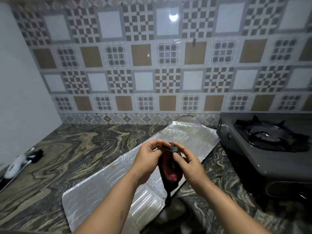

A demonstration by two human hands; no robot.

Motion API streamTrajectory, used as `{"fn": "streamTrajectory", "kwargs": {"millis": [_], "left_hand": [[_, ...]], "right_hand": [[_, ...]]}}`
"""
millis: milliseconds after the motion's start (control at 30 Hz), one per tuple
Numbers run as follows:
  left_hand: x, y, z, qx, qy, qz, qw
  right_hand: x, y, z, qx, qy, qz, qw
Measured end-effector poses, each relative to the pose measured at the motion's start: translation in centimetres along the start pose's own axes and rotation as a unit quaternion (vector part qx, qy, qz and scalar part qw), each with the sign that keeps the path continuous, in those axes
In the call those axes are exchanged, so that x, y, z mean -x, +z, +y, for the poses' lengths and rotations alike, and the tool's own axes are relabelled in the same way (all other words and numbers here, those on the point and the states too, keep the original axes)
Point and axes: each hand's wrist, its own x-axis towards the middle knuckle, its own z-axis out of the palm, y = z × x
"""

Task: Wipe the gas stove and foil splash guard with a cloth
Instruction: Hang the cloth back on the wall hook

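Note:
A silver foil splash guard lies flat on the marbled counter, running from the near centre diagonally back toward the wall. The grey gas stove stands at the right, with a black burner grate on top. Above the foil, both my hands hold a dark cloth with a red inner side. My left hand pinches its top edge from the left. My right hand grips it from the right. A strip of the cloth hangs down toward the foil.
A white and black object lies at the counter's far left edge. Patterned wall tiles rise behind the counter, and a plain white wall closes the left side. Marbled counter surface shows left of the foil.

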Motion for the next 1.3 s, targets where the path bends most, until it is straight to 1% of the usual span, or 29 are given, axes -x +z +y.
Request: {"fn": "streamTrajectory", "kwargs": {"millis": [100,200,300,400,467,533,600,667,733,833,900,1000,1100,1200,1300], "left_hand": [[0.0,-0.5,0.8,0.003,0.014,-0.014,1.000],[0.3,-1.0,1.6,-0.001,0.011,-0.042,0.999],[0.7,-1.5,2.3,0.015,-0.005,-0.054,0.998],[0.8,-2.4,2.6,0.039,-0.041,-0.044,0.997],[1.0,-3.1,3.1,0.050,-0.067,-0.049,0.995],[1.4,-3.9,3.5,0.066,-0.089,-0.071,0.991],[1.6,-4.5,3.5,0.064,-0.094,-0.102,0.988],[1.4,-5.0,2.9,-0.016,-0.066,-0.107,0.992],[1.1,-5.2,2.4,-0.112,-0.035,-0.088,0.989],[0.9,-5.5,2.5,-0.172,0.011,-0.094,0.981],[0.8,-5.9,2.5,-0.254,0.050,-0.098,0.961],[0.2,-6.3,2.4,-0.353,0.074,-0.118,0.925],[-0.6,-6.2,2.3,-0.419,0.091,-0.146,0.891],[-2.1,-5.9,2.1,-0.451,0.098,-0.155,0.874],[-4.2,-5.4,2.0,-0.470,0.097,-0.172,0.861]], "right_hand": [[0.0,-0.4,-0.6,-0.028,0.054,-0.051,0.997],[-0.3,-0.5,-1.0,-0.001,0.082,-0.112,0.990],[-0.7,-0.6,-1.3,0.025,0.066,-0.128,0.989],[-1.0,-1.6,-1.8,0.065,0.046,-0.121,0.989],[-1.2,-1.9,-2.6,0.086,0.027,-0.136,0.987],[-1.5,-1.8,-3.2,0.122,-0.002,-0.151,0.981],[-1.9,-1.4,-3.7,0.154,-0.021,-0.154,0.976],[-2.2,-1.2,-4.1,0.176,-0.039,-0.144,0.973],[-2.4,-1.2,-4.5,0.188,-0.053,-0.137,0.971],[-3.0,-1.7,-4.9,0.200,-0.054,-0.146,0.967],[-3.2,-2.3,-5.2,0.225,-0.045,-0.161,0.960],[-3.5,-3.4,-5.5,0.308,-0.048,-0.191,0.931],[-3.8,-4.5,-5.6,0.359,-0.039,-0.205,0.910],[-4.4,-5.9,-5.1,0.369,-0.022,-0.202,0.907],[-5.7,-7.3,-4.3,0.380,-0.028,-0.192,0.904]]}}
